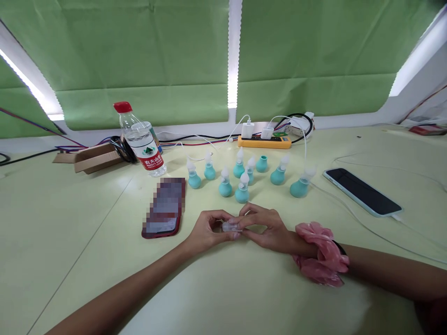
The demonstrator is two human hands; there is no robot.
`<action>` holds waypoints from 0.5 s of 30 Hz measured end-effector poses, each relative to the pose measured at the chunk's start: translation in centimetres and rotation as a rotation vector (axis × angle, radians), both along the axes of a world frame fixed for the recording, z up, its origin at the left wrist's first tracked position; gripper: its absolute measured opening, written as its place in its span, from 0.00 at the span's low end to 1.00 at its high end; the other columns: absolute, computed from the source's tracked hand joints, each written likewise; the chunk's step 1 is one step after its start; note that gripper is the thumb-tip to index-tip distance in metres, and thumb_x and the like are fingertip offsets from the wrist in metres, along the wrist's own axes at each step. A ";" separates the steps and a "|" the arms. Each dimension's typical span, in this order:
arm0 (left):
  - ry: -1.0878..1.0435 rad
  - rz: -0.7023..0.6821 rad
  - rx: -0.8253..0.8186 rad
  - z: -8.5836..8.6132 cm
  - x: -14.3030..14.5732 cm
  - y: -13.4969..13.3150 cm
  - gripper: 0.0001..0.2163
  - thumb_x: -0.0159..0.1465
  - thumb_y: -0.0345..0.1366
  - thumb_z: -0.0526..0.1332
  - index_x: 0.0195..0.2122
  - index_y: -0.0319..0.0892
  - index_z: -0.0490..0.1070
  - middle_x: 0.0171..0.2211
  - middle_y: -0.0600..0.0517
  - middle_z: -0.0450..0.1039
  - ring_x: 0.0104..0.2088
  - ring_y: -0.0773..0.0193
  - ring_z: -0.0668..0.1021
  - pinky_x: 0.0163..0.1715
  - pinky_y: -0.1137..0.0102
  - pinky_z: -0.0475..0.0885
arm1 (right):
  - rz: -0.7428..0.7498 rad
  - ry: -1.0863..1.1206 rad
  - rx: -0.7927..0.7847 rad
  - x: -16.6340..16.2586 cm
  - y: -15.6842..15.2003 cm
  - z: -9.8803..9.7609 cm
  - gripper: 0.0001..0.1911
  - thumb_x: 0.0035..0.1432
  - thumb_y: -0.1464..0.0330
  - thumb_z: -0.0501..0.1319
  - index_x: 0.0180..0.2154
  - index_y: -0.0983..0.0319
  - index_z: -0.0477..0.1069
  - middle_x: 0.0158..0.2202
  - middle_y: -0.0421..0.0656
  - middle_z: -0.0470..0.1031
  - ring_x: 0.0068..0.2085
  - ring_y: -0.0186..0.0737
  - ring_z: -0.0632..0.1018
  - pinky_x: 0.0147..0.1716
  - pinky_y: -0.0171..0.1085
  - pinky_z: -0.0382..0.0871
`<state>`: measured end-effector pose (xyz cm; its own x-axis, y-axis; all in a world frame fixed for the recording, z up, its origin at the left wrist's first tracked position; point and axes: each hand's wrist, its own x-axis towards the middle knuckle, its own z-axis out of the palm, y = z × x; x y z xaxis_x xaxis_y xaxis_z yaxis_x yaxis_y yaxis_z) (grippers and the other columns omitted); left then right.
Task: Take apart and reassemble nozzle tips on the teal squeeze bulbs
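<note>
Clear plastic piece [230, 226] is pinched by both left hand [206, 231] and right hand [268, 227] over a pale yellow-green table [223, 288]; an orange power strip [260, 143] lies before green blinds [139, 46] with bright gaps.

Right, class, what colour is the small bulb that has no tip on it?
The small bulb is turquoise, as the head view shows.

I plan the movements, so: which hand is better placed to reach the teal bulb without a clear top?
Probably the right hand: it is nearer that teal bulb, almost directly in front of it, while the left hand is farther left. Both hands have fingers on the clear piece.
</note>
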<state>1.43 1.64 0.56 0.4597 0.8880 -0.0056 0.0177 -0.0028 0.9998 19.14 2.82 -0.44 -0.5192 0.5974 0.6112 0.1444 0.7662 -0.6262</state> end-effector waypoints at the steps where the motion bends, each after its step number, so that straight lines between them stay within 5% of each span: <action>1: -0.001 0.001 -0.003 0.0 0.0 0.0 0.10 0.46 0.34 0.66 0.28 0.37 0.70 0.24 0.51 0.70 0.25 0.67 0.71 0.26 0.72 0.66 | -0.002 -0.023 0.014 0.1 0.1 0.0 0.07 0.52 0.72 0.57 0.33 0.55 0.70 0.32 0.39 0.74 0.33 0.35 0.72 0.30 0.35 0.70; 6: 0.010 0.095 0.033 0.0 0.0 -0.1 0.10 0.49 0.37 0.65 0.29 0.36 0.70 0.27 0.49 0.72 0.27 0.66 0.72 0.27 0.72 0.67 | -0.009 -0.189 0.334 1.9 1.2 4.0 0.18 0.47 0.71 0.62 0.41 0.49 0.67 0.38 0.36 0.74 0.42 0.39 0.72 0.39 0.36 0.69; 8: 0.043 0.126 0.023 -0.1 -0.1 -0.1 0.11 0.48 0.38 0.65 0.28 0.36 0.70 0.25 0.50 0.71 0.25 0.67 0.71 0.25 0.73 0.66 | -0.198 -0.081 0.508 3.2 2.2 7.4 0.23 0.44 0.71 0.64 0.44 0.52 0.65 0.41 0.38 0.72 0.42 0.39 0.72 0.38 0.36 0.69; 10: 0.046 0.139 0.011 -0.1 -0.1 -0.1 0.12 0.47 0.38 0.66 0.29 0.36 0.71 0.26 0.50 0.71 0.25 0.67 0.71 0.25 0.73 0.67 | -0.530 -0.072 0.516 4.4 3.8 10.7 0.21 0.47 0.70 0.61 0.45 0.57 0.64 0.44 0.42 0.70 0.40 0.40 0.73 0.37 0.38 0.69; 12: 0.016 0.149 0.022 -0.2 -0.1 -0.1 0.14 0.46 0.37 0.66 0.32 0.37 0.70 0.27 0.50 0.70 0.26 0.67 0.71 0.27 0.72 0.67 | -0.651 -0.347 0.504 5.0 6.1 12.8 0.19 0.50 0.67 0.58 0.46 0.60 0.63 0.44 0.44 0.70 0.42 0.43 0.72 0.40 0.41 0.67; 15: -0.013 0.173 0.068 -0.4 -0.1 -0.1 0.14 0.48 0.36 0.65 0.34 0.38 0.67 0.25 0.53 0.67 0.26 0.69 0.71 0.26 0.74 0.67 | -0.706 -0.934 0.306 4.5 9.7 13.5 0.20 0.45 0.65 0.63 0.41 0.66 0.67 0.39 0.50 0.72 0.42 0.52 0.71 0.41 0.49 0.63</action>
<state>1.38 1.55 0.21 0.2997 0.9521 0.0616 0.0112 -0.0681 0.9976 23.65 12.57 13.06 -0.4538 0.8235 0.3404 0.8904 0.4346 0.1356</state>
